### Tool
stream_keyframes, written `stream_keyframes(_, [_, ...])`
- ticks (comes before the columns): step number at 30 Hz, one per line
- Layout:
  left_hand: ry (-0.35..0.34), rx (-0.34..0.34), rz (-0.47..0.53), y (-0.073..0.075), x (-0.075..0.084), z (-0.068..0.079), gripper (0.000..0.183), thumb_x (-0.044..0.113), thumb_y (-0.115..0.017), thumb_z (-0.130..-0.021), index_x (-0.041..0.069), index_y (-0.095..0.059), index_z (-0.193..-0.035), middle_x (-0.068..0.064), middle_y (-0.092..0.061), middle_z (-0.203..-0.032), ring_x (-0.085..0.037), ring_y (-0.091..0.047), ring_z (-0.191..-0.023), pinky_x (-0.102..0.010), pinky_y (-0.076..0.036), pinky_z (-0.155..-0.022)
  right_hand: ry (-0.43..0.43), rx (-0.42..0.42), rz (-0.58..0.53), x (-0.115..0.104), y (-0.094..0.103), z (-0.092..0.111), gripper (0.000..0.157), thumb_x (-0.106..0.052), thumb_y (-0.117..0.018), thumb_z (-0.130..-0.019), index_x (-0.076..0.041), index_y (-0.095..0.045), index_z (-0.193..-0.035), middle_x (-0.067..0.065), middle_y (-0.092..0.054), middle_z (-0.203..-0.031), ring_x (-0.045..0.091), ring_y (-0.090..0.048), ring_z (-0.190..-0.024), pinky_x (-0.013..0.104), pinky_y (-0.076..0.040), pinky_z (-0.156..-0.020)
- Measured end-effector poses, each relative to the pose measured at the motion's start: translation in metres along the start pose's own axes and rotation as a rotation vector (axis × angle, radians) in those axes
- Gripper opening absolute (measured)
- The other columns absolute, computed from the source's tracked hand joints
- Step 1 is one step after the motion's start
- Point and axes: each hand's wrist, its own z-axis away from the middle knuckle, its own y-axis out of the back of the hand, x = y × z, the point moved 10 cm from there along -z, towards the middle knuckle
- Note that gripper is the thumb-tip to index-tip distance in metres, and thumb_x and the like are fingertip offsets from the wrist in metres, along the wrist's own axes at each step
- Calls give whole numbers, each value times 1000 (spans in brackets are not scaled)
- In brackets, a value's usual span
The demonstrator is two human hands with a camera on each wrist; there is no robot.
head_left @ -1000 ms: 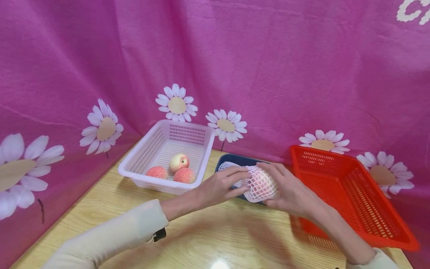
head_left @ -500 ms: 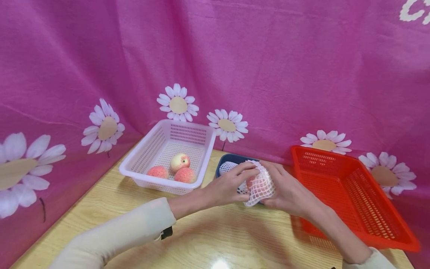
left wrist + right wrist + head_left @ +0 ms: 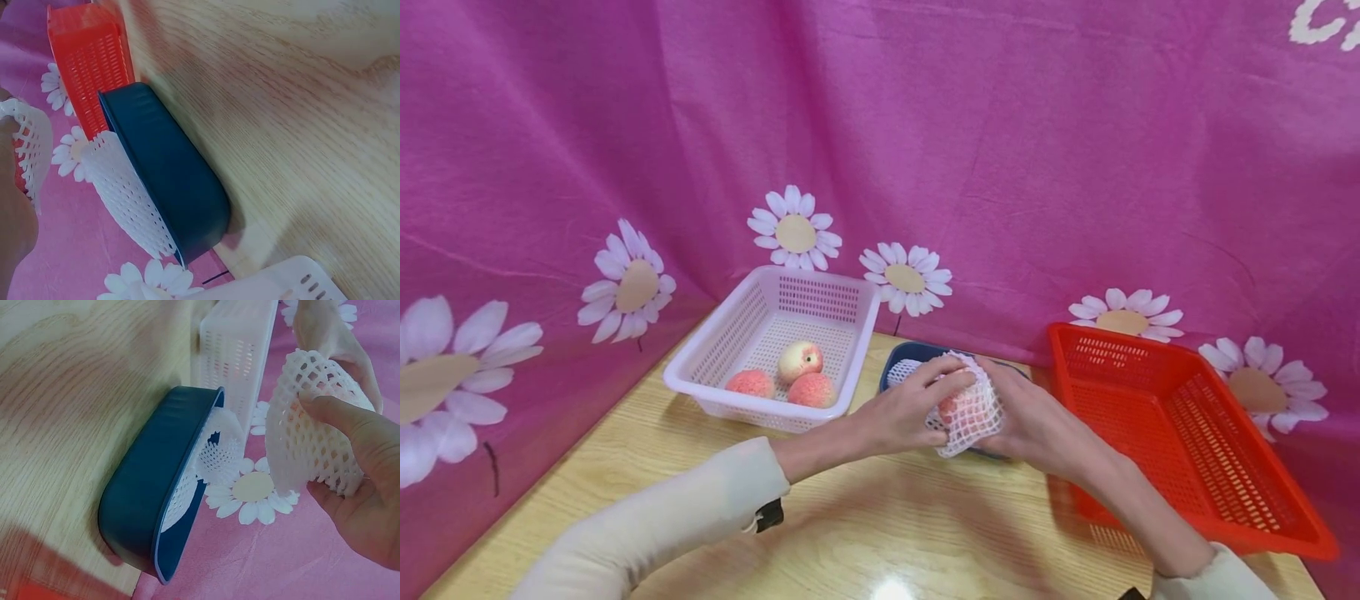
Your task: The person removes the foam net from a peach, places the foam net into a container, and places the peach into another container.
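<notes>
Over the dark blue box (image 3: 144,469), both hands hold a pink-and-cream peach (image 3: 958,410) in a white foam fruit net (image 3: 981,417). My right hand (image 3: 1033,421) curls round the netted peach from the right; in the right wrist view its thumb lies on the mesh. From the left, my left hand (image 3: 910,410) grips the net's edge, index finger bent over the top and thumb lower down. Pink peach skin shows at the net's left side, between the left fingers. At its edge, the left wrist view catches part of the left hand (image 3: 14,219) and the net.
More white foam nets (image 3: 125,187) lie in the blue box. Left of it, a white perforated basket (image 3: 700,385) contains three peaches (image 3: 812,390). A red basket (image 3: 1195,433) stands at the right. Behind the wooden table (image 3: 850,517) hangs a pink cloth with daisies.
The left fingers have moved from the net's loose end to its edge against the peach. The netted peach has tilted, uncovering pink skin at its left, and shifted slightly left.
</notes>
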Motion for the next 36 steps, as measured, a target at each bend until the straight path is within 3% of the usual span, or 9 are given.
stream_keyframes(7, [59, 12, 14, 11, -8, 4, 73, 3, -83, -71, 5, -51, -137, -16, -45, -140, -27, -45, -128, -27, -42, -103, -50, -18, 25, 11, 1, 5, 82, -11, -88, -76, -10, -44, -146, 1, -62, -117, 17, -60, -97, 35, -56, -81])
stream_keyframes(15, [95, 24, -14, 20, -17, 8, 78, 14, -87, -74, 6, -49, -141, -13, -46, -138, -23, -46, -125, -22, -46, -94, 40, 45, 119, 12, 6, 7, 59, -4, -84, -79, -7, -60, -133, 5, -69, -112, 20, -65, -95, 42, -57, -82])
stream_keyframes(22, [145, 24, -50, 27, -24, 13, 79, 23, -85, -77, 8, -47, -144, -13, -47, -137, -22, -50, -120, -27, -50, -91, 82, 113, 165, 15, 6, 4, 47, 0, -82, -79, -5, -67, -123, 10, -69, -114, 27, -65, -102, 47, -56, -86])
stream_keyframes(33, [192, 54, -55, 39, -38, 23, 76, 20, -86, -75, 7, -48, -140, -12, -47, -135, -21, -52, -115, -29, -52, -90, -66, 133, 273, 46, 3, -2, 52, 0, -78, -82, -10, -64, -131, 13, -67, -124, 32, -63, -109, 51, -53, -90])
stream_keyframes(36, [211, 61, -55, 45, -44, 26, 75, 18, -86, -75, 7, -49, -139, -12, -47, -134, -21, -53, -114, -30, -53, -89, -72, 158, 295, 53, 5, -3, 52, 1, -75, -84, -8, -62, -133, 15, -65, -126, 35, -61, -113, 53, -52, -91])
